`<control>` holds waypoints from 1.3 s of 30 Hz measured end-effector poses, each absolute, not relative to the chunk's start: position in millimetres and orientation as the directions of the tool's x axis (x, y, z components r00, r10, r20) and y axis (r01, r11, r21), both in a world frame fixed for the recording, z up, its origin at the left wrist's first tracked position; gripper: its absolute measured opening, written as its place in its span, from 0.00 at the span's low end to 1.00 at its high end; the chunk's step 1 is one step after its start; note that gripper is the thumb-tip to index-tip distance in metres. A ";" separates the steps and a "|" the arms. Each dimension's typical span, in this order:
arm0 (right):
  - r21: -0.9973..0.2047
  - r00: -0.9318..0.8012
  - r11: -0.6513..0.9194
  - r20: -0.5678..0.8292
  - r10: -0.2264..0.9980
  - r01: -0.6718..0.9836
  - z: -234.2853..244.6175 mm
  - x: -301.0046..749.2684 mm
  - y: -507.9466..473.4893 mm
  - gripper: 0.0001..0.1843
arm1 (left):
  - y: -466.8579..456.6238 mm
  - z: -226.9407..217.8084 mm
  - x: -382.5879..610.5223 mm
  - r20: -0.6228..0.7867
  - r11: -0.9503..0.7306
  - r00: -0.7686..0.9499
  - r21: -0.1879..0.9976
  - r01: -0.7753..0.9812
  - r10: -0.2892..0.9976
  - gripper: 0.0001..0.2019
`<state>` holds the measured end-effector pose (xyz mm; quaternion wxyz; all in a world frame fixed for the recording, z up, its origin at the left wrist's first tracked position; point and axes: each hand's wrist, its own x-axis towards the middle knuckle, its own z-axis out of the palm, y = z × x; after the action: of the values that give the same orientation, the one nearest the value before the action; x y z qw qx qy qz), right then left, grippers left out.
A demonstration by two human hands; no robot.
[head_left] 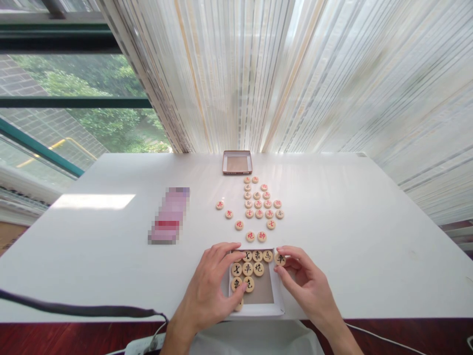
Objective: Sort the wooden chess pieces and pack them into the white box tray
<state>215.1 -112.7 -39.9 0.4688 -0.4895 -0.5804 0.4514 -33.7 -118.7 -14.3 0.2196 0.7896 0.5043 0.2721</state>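
Observation:
A round wooden xiangqi piece with a black character is pinched between the thumb and fingers of my right hand, at the right wall of a white-rimmed shallow box. Inside the box lie several more black-character pieces, in rows toward its far and left sides. My left hand spreads over the box's left side, its fingers near the far-left pieces. Its thumb tip touches a piece with a black character. This hand partly covers pieces at the left edge.
Beyond the box, several loose pieces with red or black characters lie on the white table. Behind them sits the shallow box lid. A blurred pink item lies to the left. A black cable crosses the near-left edge.

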 end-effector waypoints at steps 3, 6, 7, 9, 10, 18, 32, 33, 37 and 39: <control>-0.983 -0.092 0.108 0.095 0.991 0.149 -39.2 214.6 -113.3 0.13 | -117.8 -15.0 -32.6 0.215 -0.402 0.346 0.612 0.680 0.913 0.23; -0.984 -0.096 0.087 0.072 0.993 0.153 -39.1 214.8 -115.6 0.13 | -118.0 -15.4 -32.3 0.219 -0.402 0.342 0.610 0.683 0.914 0.21; -0.984 -0.092 0.084 0.070 0.993 0.157 -39.5 215.2 -116.3 0.13 | -118.4 -15.3 -32.3 0.217 -0.398 0.339 0.609 0.686 0.915 0.21; -0.983 -0.080 0.081 0.069 0.994 0.163 -40.7 216.2 -117.4 0.13 | -119.3 -14.6 -32.8 0.210 -0.392 0.337 0.610 0.688 0.918 0.22; -0.983 -0.075 0.081 0.069 0.995 0.164 -41.3 216.7 -117.7 0.13 | -119.8 -14.2 -33.1 0.205 -0.390 0.339 0.612 0.688 0.918 0.22; -0.985 -0.068 0.075 0.066 0.996 0.154 -42.2 216.5 -116.9 0.12 | -121.3 -11.9 -37.6 0.143 -0.393 0.395 0.624 0.676 0.907 0.31; -0.976 -0.081 0.125 0.112 0.990 0.181 -40.2 216.1 -115.8 0.14 | -121.2 -10.9 -35.3 0.169 -0.393 0.374 0.622 0.677 0.912 0.25; -0.974 -0.083 0.133 0.119 0.989 0.186 -40.6 216.1 -115.6 0.14 | -121.2 -11.3 -34.9 0.172 -0.394 0.373 0.622 0.676 0.912 0.25; -0.968 -0.086 0.156 0.142 0.986 0.195 -41.7 215.8 -115.5 0.13 | -119.7 -11.9 -32.8 0.189 -0.394 0.358 0.618 0.681 0.915 0.24; -0.967 -0.090 0.167 0.152 0.984 0.194 -42.1 215.5 -115.6 0.12 | -118.4 -11.9 -31.3 0.190 -0.380 0.339 0.622 0.684 0.921 0.24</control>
<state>215.5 -115.6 -42.1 0.4666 -0.4869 -0.6049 0.4234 -31.3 -118.4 -11.9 0.2232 0.7872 0.5100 0.2653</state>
